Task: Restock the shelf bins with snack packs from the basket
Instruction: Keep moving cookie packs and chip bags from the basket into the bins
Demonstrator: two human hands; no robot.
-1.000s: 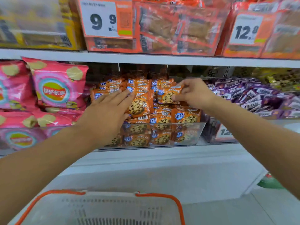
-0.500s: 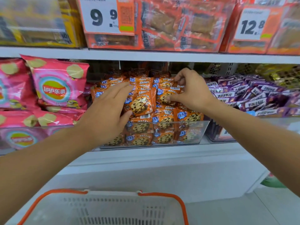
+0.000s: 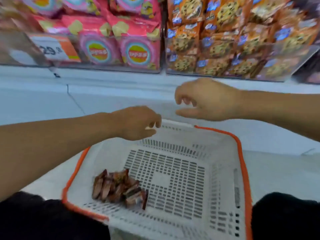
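Crouching over the white basket (image 3: 223, 170), a person turns from the shelf — half a second earlier both hands worked in the orange cookie packs (image 3: 225, 40). Dark-wrapped snack packs (image 3: 119, 186) lie at the basket's 8 o'clock. The left hand (image 3: 138, 123) hovers at its 11 o'clock rim, the right hand (image 3: 207, 101) beyond at 12 — fingers loosely curled, holding nothing. The cookie bin (image 3: 285, 66) looks full; the next pick-up likely begins.

White basket (image 3: 223, 153) with brown snack packs (image 3: 119, 187), both hands empty above it, left (image 3: 136, 123), right (image 3: 207, 99), cookie bin (image 3: 285, 63) beyond
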